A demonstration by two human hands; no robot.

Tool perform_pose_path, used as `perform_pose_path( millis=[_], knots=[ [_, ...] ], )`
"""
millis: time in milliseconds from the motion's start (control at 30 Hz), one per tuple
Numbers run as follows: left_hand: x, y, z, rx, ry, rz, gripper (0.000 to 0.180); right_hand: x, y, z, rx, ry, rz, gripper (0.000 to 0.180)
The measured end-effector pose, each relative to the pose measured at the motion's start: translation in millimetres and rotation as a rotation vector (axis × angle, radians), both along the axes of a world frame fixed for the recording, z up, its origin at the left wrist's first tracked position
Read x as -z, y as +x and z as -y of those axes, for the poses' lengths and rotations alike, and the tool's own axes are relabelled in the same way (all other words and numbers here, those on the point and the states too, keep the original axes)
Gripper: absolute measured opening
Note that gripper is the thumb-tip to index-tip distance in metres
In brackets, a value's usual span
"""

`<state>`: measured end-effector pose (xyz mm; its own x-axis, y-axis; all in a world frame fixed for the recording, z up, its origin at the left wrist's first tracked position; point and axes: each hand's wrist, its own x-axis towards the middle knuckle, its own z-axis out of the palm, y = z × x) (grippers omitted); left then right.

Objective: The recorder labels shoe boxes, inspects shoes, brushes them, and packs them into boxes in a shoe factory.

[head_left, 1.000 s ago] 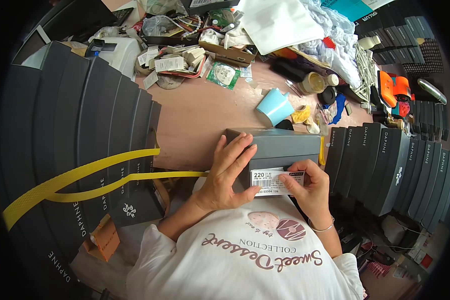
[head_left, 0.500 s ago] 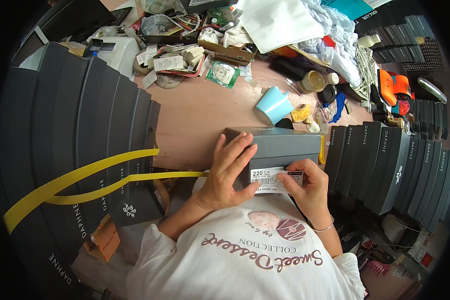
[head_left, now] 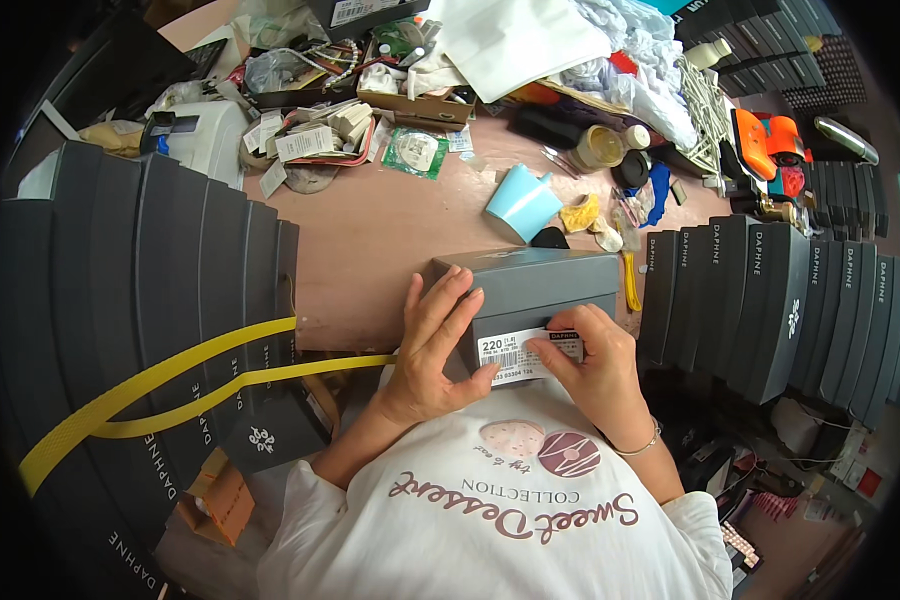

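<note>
A dark grey lidded shoe box (head_left: pixel 550 283) sits in front of me at the table's near edge. On its near face is a white printed barcode label (head_left: pixel 502 358). My left hand (head_left: pixel 425 355) lies along the box's left side, fingers stretched and apart, its thumb touching the label's left end. My right hand (head_left: pixel 602 372) is closed at the label's right end, with the thumb across its front and the bent index finger at its upper edge. Whether that end is stuck flat is hidden by the fingers.
Stacked grey shoe boxes stand left (head_left: pixel 175 230) and right (head_left: pixel 730 290). A yellow strap (head_left: pixel 170 375) crosses the left stack. Beyond the box are a light blue cup (head_left: pixel 523 204), a tray of paper tags (head_left: pixel 320 140), a jar (head_left: pixel 598 147) and an orange tape dispenser (head_left: pixel 757 143).
The whole view has shifted, so box and hands appear slightly further left. My right thumb has slid a little along the label; my left hand keeps its place on the box.
</note>
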<state>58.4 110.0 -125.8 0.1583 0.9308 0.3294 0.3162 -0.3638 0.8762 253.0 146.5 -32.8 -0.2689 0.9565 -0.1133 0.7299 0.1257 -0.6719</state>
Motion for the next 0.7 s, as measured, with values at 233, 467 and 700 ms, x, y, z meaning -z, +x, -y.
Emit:
perform_pose_path(
  millis=[233,467,700],
  knots=[
    [5.5,1.7,-2.8,0.008,0.025,-0.032,0.075,-7.7,-0.6,7.7,-0.038,0.028,0.375,0.042],
    [11.3,7.7,-0.2,-0.051,0.018,0.037,0.075,-29.8,35.6,13.7,0.096,0.432,0.298,0.065],
    [11.4,17.6,2.1,-0.062,-0.029,0.115,0.074,23.8,76.9,44.2,-0.165,0.324,0.658,0.074]
  ],
)
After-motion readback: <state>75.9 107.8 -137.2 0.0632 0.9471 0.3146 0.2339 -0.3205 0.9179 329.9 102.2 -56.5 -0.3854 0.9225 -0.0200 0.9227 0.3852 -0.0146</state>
